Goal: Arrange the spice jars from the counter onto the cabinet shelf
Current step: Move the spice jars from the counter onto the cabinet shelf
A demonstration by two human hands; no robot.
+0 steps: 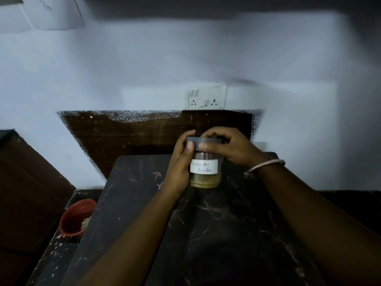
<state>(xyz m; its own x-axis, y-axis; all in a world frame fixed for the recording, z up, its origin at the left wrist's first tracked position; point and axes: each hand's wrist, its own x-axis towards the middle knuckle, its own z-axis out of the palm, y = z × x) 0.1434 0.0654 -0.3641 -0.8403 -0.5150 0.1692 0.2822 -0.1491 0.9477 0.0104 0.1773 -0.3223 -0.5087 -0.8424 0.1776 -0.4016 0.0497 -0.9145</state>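
Spice jar [205, 174], clear, white handwritten label, yellowish powder at the bottom: upright on dark marbled desk [216, 223], centre of frame. Left hand [179, 162] wraps the jar's side, thumb on grey lid [196, 141]. Right hand [228, 147] grasps lid, fingers curled round its rim; bangle [263, 166] on that wrist. Red bowl [75, 217] lower left, off desk edge. Switch plate [206, 97] on wall above jar

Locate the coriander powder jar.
Head view, centre: the coriander powder jar is at the far end of the dark marble counter, gripped by the left hand and the right hand, below the wall switchboard.
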